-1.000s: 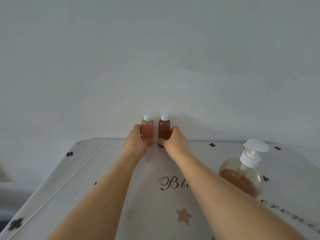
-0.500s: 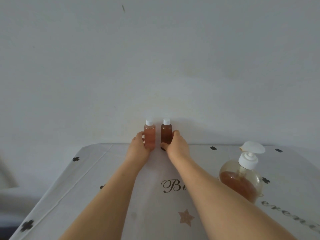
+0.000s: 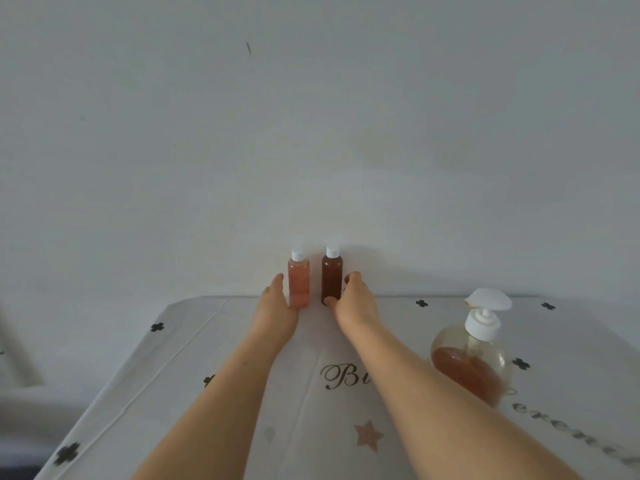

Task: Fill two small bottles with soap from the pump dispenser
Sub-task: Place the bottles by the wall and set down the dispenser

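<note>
Two small white-capped bottles stand upright side by side at the table's far edge, close to the wall. The light pink-orange bottle is on the left and the dark brown bottle on the right. My left hand lies just left of the light bottle, fingers straight and beside it rather than around it. My right hand has its thumb at the front base of the dark bottle and a finger on the bottle's right side. The round clear pump dispenser, about half full of amber soap, stands to the right of my right forearm.
A white tablecloth with black crosses, a star and script lettering covers the table. A plain wall rises directly behind the bottles. The table's left edge drops off towards a dim floor.
My left hand's fingers have straightened and come off the light bottle. My right hand stays at the dark bottle. Both bottles stand in the same spot.
</note>
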The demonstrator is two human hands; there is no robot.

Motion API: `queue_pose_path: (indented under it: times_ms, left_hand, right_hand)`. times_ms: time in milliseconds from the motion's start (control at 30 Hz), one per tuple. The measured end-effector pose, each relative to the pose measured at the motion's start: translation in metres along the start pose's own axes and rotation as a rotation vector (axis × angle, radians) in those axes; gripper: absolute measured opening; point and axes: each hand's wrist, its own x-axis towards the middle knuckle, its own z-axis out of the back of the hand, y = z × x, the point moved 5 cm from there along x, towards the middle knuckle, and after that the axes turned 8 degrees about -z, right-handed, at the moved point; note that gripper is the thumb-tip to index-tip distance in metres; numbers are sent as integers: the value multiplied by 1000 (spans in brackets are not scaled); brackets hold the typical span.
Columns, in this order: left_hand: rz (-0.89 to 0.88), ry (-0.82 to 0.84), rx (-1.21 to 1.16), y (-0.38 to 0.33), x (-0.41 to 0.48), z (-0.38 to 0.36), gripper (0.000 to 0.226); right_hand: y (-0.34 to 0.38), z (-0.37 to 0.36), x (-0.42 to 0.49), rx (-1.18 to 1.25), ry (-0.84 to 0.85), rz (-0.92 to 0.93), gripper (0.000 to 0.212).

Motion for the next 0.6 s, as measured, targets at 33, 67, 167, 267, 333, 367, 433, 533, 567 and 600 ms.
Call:
queue_pose_path:
  times_ms: [33,67,167,267,333,367,433,533,567,600]
  left_hand:
    - [13,-15,1,-1,-2,2,69]
    - [16,-33,-7,-3,-5,3,69]
    - [16,-99,-30,-12,-17,10,66]
    - [-14,-146,-68,-27,-33,17,57]
    - [-37,-160,-95,-39,-42,21,49]
    - [-46,-155,-104,-48,-50,21,44]
    - [-68,-139,-112,-61,-64,20,38]
    - [-101,-98,-173,-81,-87,14,41]
    - [-104,-84,-207,-87,-94,11,40]
    - [-109,-72,-243,-93,-100,8,39]
  right_hand:
    - [-1,2,-3,7,0,7,53]
    - [-2,6,-8,14,-2,16,53]
    - [-4,16,-26,21,-15,53,51]
    - [-6,32,-51,29,-11,95,47]
    - [-8,43,-70,24,-13,147,44]
    - [-11,52,-83,22,-17,172,43]
    - [-16,66,-107,25,-22,223,41]
    - [-28,90,-139,56,-49,284,35]
    - [-34,100,-148,72,-71,298,32]
    - [-39,110,-155,84,-101,311,28]
